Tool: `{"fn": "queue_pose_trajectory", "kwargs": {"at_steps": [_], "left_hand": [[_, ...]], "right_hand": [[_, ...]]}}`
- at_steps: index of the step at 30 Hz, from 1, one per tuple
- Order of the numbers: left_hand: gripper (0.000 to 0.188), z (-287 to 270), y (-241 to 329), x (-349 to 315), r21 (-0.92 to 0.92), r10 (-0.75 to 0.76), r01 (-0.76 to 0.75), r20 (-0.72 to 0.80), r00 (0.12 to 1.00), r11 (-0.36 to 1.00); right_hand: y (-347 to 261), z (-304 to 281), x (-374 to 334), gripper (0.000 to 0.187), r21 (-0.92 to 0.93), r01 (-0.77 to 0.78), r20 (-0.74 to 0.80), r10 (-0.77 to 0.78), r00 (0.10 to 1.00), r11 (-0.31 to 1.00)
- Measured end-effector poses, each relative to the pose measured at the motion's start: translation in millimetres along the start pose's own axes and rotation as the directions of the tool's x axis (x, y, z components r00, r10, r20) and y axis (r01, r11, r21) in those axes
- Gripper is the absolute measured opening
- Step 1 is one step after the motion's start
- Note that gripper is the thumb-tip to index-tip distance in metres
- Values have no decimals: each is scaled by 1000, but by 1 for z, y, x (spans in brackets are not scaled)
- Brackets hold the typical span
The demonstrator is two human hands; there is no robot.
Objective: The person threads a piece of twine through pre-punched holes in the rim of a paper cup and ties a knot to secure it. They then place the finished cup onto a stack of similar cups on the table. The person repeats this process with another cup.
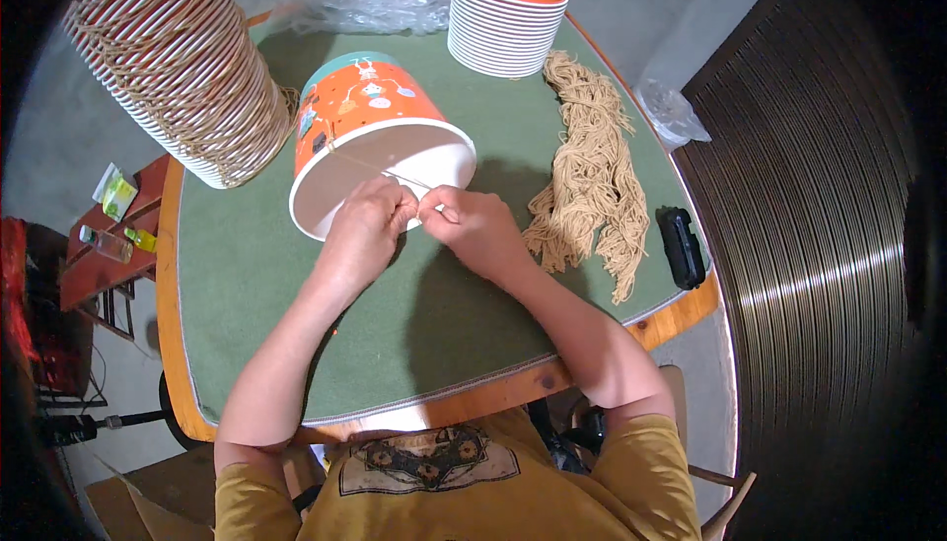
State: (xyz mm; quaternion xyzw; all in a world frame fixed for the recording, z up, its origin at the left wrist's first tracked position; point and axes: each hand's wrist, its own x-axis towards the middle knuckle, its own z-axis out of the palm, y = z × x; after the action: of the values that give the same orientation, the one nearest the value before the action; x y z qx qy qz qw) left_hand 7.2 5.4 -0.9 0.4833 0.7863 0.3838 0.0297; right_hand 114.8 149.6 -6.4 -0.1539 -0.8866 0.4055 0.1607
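An orange paper bucket point(370, 102) with printed cartoon figures and a teal base lies tilted on the table, its white-rimmed mouth facing me. From a spot on its left wall a thin tan cord point(367, 162) runs across the opening to my fingers. My left hand point(363, 223) is closed in a pinch on the cord, in front of the bucket's lower rim. Close beside it, my right hand point(479, 232) also pinches the cord, fingertips nearly meeting the left ones. The cord's end between the fingers is too small to make out.
Nested buckets strung with cords point(182, 63) lean at the left. More nested buckets point(508, 33) stand at the far right, near a heap of tan cords point(592, 171). A black case point(681, 248) sits by the right edge; a clear plastic bag point(380, 0) lies behind. Green cloth point(365, 373) covers the table.
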Motion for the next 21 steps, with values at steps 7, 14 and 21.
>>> {"fn": "queue_pose_trajectory", "kwargs": {"at_steps": [7, 14, 21], "left_hand": [[11, 3, 2, -1, 74, 49, -47, -23, 999, 996], [10, -2, 21, -8, 59, -11, 17, -102, 995, 998], [12, 1, 25, -20, 199, 29, -10, -94, 995, 980]], "right_hand": [[-3, -9, 4, 25, 81, -117, 148, 104, 984, 990], [-4, -11, 7, 28, 99, -121, 183, 101, 978, 988], [-2, -10, 7, 26, 166, -142, 199, 107, 974, 976]]}}
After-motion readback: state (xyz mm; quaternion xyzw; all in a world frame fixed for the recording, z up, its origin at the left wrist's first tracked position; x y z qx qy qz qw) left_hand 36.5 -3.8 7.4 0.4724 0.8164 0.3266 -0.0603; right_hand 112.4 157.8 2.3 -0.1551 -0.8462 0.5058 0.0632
